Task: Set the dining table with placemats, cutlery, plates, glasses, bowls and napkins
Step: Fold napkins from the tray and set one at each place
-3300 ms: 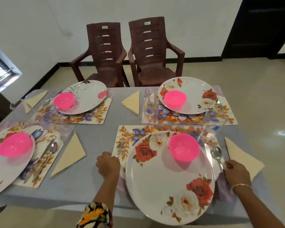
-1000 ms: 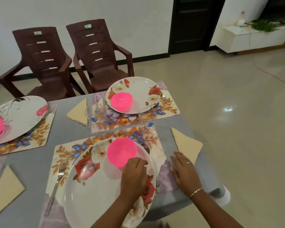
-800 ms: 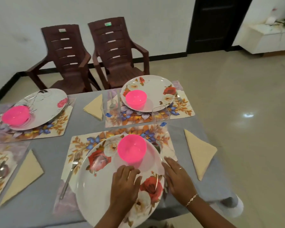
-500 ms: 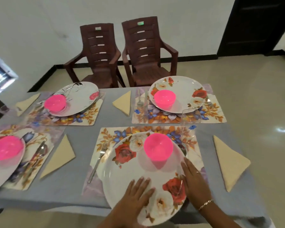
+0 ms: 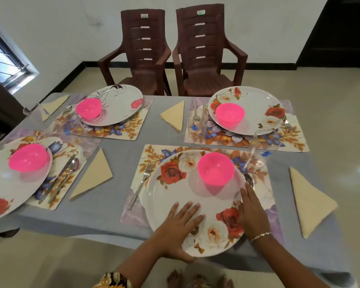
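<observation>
Both hands lie flat with straight fingers and grip nothing. The left hand point(image 5: 179, 227) is spread on the near part of the big rose plate point(image 5: 175, 196), with its thumb down at the rim. The right hand point(image 5: 252, 213) is pressed along the plate's right rim.

The plate carries a pink bowl point(image 5: 215, 171) on its far side and sits on a floral placemat point(image 5: 154, 154). A fork point(image 5: 140, 187) lies just left of the plate, and a spoon point(image 5: 248, 179) peeks out at its right rim. A glass point(image 5: 262, 148) stands beyond the plate's right shoulder, and a folded napkin point(image 5: 310, 200) lies well to its right.

She seems to be squaring up this last setting. The plate looks to sit close to the table's near edge, so the next move is probably a gentle push away, without riding over the spoon.
</observation>
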Demonstrator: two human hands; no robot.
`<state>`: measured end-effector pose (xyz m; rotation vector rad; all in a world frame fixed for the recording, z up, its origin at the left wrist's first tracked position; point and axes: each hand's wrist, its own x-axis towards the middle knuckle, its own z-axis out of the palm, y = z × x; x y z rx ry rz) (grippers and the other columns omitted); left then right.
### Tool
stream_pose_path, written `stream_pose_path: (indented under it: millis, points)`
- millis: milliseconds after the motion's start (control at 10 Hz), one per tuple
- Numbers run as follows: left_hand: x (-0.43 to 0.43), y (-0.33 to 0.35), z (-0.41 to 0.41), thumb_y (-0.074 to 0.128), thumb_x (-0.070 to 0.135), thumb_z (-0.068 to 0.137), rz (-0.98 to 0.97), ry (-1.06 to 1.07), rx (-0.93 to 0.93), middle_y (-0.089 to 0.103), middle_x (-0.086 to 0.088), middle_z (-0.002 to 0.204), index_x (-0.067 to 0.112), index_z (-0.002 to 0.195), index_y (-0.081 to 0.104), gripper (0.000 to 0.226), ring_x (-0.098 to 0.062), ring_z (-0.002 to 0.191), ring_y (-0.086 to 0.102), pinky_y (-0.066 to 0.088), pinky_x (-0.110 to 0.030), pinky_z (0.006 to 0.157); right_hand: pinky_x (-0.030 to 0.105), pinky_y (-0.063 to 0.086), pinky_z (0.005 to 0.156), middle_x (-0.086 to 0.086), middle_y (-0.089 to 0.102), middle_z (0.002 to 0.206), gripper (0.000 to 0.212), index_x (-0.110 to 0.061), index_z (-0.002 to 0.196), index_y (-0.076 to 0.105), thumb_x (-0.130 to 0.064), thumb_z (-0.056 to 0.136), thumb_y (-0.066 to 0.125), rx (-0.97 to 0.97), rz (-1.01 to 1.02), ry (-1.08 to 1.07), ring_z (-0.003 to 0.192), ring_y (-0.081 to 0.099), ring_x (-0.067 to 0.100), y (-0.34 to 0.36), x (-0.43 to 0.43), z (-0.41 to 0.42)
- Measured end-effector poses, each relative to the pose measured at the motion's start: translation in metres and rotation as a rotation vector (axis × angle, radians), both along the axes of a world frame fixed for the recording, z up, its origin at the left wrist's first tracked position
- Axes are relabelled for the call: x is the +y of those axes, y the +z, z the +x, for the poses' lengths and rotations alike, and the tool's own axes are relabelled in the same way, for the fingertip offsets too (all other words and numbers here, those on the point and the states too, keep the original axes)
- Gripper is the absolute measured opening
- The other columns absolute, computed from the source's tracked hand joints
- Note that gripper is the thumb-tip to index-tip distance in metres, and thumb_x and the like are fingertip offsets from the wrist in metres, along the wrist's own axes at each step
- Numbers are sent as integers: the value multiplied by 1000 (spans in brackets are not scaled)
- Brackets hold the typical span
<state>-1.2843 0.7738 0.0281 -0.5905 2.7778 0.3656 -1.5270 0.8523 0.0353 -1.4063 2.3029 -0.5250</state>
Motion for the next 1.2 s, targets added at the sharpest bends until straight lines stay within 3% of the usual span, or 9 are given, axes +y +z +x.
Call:
stream_pose_path:
  millis: [100, 200, 300, 400, 500, 600, 800, 900, 1200]
  points:
    - [-5, -4, 1, 44, 80, 67, 4, -6, 96, -13, 3, 158, 31, 150, -5, 108, -21, 144, -12, -15, -45, 110, 48, 30, 110, 20, 29, 149, 50, 0, 140, 33, -23, 95, 38, -43, -110, -39, 137, 29, 36, 4, -7, 4]
    - [-11, -4, 0, 44, 82, 66, -29, -13, 78, -3, 0, 159, 29, 150, -1, 109, -23, 144, -7, -13, -45, 111, 41, 31, 108, 16, 35, 146, 53, -8, 139, 33, -40, 97, 33, -114, -120, -55, 136, 34, 32, 15, -3, 3]
    - [-16, -2, -3, 49, 80, 66, -13, -4, 103, -5, 1, 158, 36, 147, -11, 110, -20, 144, -14, -17, -43, 111, 33, 30, 103, 17, 47, 138, 85, -2, 134, 44, -66, 87, 12, -65, -175, -72, 128, 45, 32, 15, 11, -12]
    - [-19, 4, -7, 43, 87, 64, 14, 0, 107, -8, 2, 157, 35, 146, -11, 111, -15, 142, -17, -19, -40, 110, 44, 40, 95, 23, 54, 128, 51, 5, 123, 54, -28, 88, 38, 54, -196, -160, 116, 55, 39, 10, 25, -19]
    - [-10, 22, -27, 21, 85, 76, -63, -19, 105, 29, -6, 153, 21, 149, 21, 97, -24, 142, 25, 5, -41, 115, 51, 47, 87, 23, 56, 126, 44, 5, 118, 59, -14, 81, 46, 93, -172, -165, 110, 59, 40, -2, 36, -21]
    - [3, 34, -63, 15, 73, 86, -130, -87, 173, 46, -2, 144, 19, 139, 40, 79, -21, 133, 43, 28, -43, 110, 45, 39, 97, 19, 57, 127, 45, -1, 122, 57, -26, 87, 46, 150, -144, -66, 114, 58, 35, -11, 43, -17]
    - [28, 40, -128, 14, 75, 84, -189, -147, 71, 41, -6, 146, 15, 139, 45, 87, -24, 139, 25, 15, -49, 109, 43, 34, 101, 11, 61, 124, 51, -8, 121, 60, -35, 87, 35, 209, -112, 30, 115, 59, 26, -16, 47, -20]
    - [31, 40, -148, 31, 73, 84, -204, -165, -25, -1, -12, 157, 7, 150, 9, 95, -29, 144, -12, -15, -47, 112, 35, 29, 110, 7, 64, 121, 49, -11, 117, 63, -34, 84, 36, 324, -93, 136, 111, 61, 21, -14, 53, -27]
    - [35, 50, -172, 28, 39, 101, -325, -147, -119, 1, -17, 158, 5, 149, 11, 61, -33, 145, -10, -22, -48, 103, 41, 50, 89, 2, 62, 125, 46, -20, 118, 63, -35, 85, 35, 404, -78, 235, 115, 59, 20, -9, 53, -39]
